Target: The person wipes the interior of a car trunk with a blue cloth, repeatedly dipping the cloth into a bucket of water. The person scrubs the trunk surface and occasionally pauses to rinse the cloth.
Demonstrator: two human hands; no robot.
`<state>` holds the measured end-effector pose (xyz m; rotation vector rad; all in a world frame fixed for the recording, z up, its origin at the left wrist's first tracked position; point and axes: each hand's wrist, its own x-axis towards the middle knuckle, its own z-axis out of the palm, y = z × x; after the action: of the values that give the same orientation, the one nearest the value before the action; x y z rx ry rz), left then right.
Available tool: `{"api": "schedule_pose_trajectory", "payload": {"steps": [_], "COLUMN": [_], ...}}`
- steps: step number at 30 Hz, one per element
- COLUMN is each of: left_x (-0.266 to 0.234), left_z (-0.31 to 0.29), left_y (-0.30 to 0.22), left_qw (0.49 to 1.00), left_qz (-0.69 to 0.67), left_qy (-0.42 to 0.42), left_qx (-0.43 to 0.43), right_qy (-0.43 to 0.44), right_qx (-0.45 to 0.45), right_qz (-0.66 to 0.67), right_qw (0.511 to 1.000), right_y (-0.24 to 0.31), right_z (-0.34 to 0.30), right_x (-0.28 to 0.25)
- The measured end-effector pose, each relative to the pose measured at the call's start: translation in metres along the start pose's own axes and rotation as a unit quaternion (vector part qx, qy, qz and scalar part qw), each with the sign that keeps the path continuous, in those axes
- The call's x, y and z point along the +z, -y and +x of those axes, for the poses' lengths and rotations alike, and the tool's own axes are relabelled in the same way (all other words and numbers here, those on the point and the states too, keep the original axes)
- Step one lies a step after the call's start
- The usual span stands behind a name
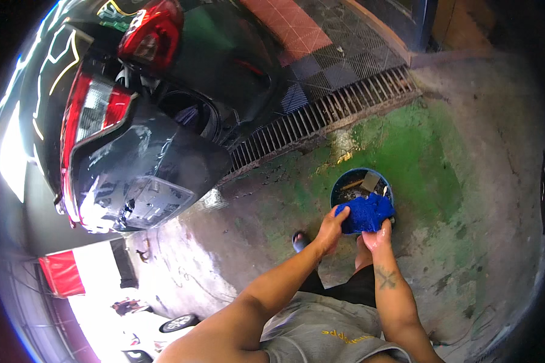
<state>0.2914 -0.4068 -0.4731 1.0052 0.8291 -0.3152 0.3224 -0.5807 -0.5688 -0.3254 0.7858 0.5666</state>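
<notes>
The blue cloth (364, 215) is in the person's 2 hands. The left hand (330, 230) grips its left end, with the thumb on top. The right hand (379, 236) holds it from the near side, by the right end. I cannot tell how tight that grip is. The cloth's long way runs from left to right, just past the hands, and both hands touch it, so neither is nearer. It is at the near edge of the round bucket (333, 192) and hides part of that edge. I cannot tell if they touch. The bucket stands on the green part of the floor (418, 154), near the grate (327, 115). The gray shirt (290, 333) has 1 line of yellow letters (347, 337). I see no label on the cloth.
</notes>
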Motion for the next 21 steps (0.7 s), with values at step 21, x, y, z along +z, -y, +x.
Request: {"api": "schedule_pose_trajectory", "payload": {"steps": [21], "left_x": [-0.244], "left_z": [-0.206], "left_y": [-0.155], "left_qw": [0.829], "left_qz": [-0.478], "left_qy": [0.271], "left_qx": [0.108], "right_qy": [0.220], "right_qx": [-0.134], "right_qz": [-0.690], "right_qw": [0.676], "right_y": [-0.235], "right_z": [-0.281], "right_x": [0.325]}}
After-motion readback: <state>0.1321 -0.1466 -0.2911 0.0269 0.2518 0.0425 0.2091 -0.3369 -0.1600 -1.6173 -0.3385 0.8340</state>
